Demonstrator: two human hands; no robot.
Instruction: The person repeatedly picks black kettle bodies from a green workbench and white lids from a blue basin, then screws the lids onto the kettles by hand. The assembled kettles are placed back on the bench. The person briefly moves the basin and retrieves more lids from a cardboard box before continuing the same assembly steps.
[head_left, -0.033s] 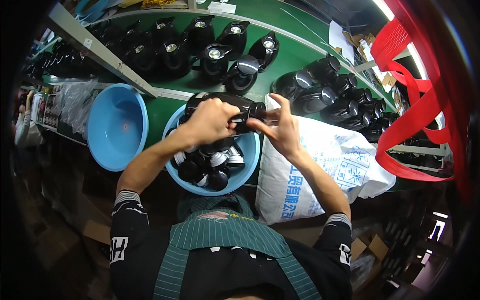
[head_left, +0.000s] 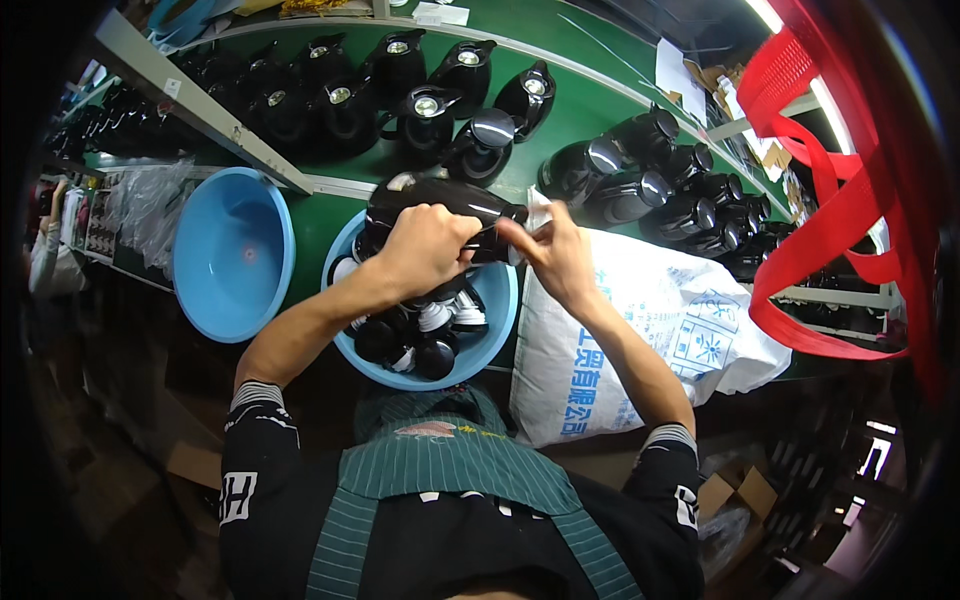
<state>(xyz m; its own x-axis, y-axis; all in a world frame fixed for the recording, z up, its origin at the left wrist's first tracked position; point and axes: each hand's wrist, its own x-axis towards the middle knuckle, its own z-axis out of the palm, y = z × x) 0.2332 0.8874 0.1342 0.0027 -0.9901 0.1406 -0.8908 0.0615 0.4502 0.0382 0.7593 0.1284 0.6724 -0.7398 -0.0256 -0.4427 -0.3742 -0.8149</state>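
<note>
Head view: left grip [head_left: 432, 246] clasps black jug [head_left: 462, 194]; can't tell whether right grip [head_left: 562, 258] holds blurred white scrap [head_left: 538, 207].

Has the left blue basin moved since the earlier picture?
No; the left basin keeps its place beside the grey post.

From my remote seat I see a pale blue basin [head_left: 225, 275] at the left of the frame, clear plastic sheeting [head_left: 145, 210] beside it, and a grey metal post [head_left: 205, 110] slanting across the upper left. Right of centre lies a white sack [head_left: 655, 285] with blue print; red strapping [head_left: 840, 238] loops at far right, above an open cardboard box [head_left: 755, 495].
</note>
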